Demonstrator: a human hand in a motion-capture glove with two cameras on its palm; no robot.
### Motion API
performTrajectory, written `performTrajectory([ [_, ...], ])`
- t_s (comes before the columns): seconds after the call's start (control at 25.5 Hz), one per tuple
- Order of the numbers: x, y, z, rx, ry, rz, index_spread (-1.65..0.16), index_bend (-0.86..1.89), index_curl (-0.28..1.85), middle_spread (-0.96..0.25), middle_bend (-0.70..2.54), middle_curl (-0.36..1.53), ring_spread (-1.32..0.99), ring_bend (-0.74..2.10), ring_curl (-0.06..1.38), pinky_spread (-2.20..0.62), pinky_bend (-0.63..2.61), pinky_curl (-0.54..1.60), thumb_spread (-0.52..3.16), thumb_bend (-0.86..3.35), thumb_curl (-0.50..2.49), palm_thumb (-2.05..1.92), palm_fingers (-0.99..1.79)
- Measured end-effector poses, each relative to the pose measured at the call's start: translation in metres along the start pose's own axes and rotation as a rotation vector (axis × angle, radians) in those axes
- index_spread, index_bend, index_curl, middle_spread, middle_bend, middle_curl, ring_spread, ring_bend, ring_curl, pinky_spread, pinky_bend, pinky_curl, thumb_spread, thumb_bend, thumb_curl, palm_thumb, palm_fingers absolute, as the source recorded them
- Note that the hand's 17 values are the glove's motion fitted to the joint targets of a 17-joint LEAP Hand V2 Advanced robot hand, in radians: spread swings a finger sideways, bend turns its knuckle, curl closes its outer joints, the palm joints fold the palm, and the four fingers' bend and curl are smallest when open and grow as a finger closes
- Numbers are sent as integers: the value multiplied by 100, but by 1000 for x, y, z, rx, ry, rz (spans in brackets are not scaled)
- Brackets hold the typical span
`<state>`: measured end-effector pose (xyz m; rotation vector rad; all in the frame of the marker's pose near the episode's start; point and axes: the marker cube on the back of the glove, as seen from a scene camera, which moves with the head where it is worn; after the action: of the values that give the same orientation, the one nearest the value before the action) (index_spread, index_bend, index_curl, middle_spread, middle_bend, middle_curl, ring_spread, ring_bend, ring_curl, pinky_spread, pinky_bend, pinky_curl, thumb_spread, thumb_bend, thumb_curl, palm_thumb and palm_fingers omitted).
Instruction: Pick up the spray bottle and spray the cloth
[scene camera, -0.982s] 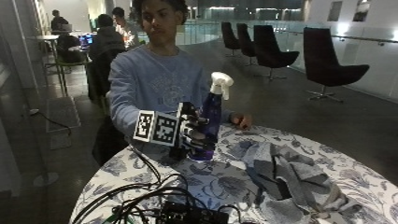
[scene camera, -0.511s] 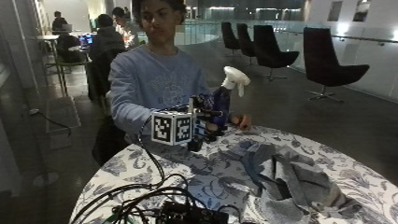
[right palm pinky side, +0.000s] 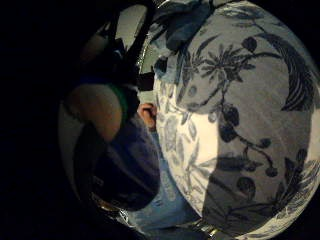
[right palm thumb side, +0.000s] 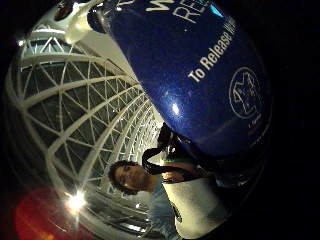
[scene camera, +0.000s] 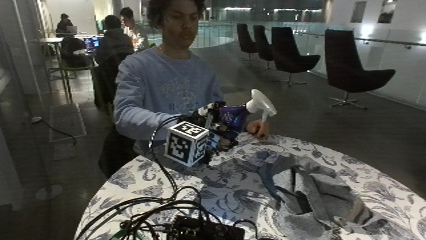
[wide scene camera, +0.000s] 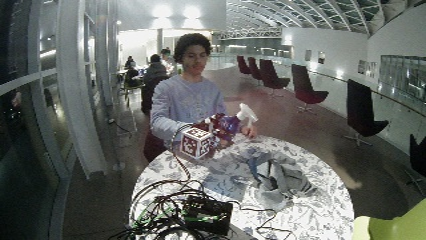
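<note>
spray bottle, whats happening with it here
A person at the round table holds a blue spray bottle in the gloved right hand, lifted off the table and tipped over, its white nozzle toward the grey cloth. The cloth lies crumpled on the patterned tabletop. The bare hand rests at the table's edge.

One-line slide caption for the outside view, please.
Seated person's gloved right hand holds a blue spray bottle tilted above the patterned table, nozzle toward the crumpled grey cloth.
</note>
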<state>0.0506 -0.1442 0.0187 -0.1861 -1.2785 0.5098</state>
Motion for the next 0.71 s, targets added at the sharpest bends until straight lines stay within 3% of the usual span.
performTrajectory([
  [0.71, 0, -19, 25, 2, -14, 65, -37, -4, -2, 5, 62, 42, 10, 101, 40, 22, 92, 38, 98, -3, 48, 67, 48],
])
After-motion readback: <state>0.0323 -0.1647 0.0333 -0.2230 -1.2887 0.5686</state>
